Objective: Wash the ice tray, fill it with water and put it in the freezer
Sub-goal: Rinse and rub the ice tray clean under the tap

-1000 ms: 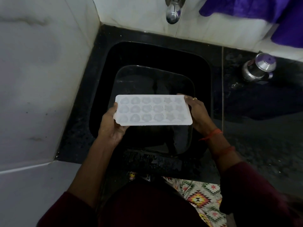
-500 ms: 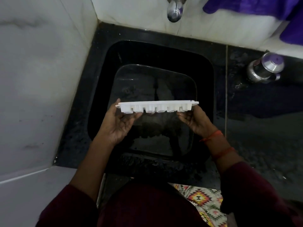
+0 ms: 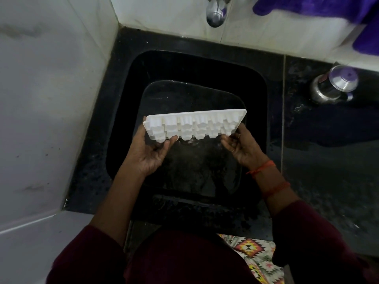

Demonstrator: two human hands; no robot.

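Observation:
A white plastic ice tray (image 3: 194, 126) hangs over the black sink (image 3: 205, 64), tipped away from me so its moulded underside faces the camera. My left hand (image 3: 147, 154) holds the tray's left end, thumb on the near edge. My right hand (image 3: 242, 146) holds the right end, its fingertips under the tray's lower corner. The metal tap (image 3: 215, 13) sits above the sink at the back wall; no water shows running from it.
A dark basin or pan (image 3: 164, 91) lies inside the sink under the tray. A steel container (image 3: 332, 85) with a shiny lid stands on the black counter (image 3: 328, 171) to the right. Purple cloth (image 3: 320, 7) hangs at the top right. White tiled wall (image 3: 51, 99) closes the left side.
The tray has turned from flat with its cavities up to tipped over, underside toward me. Both hands shifted from the ends to underneath as it rotated.

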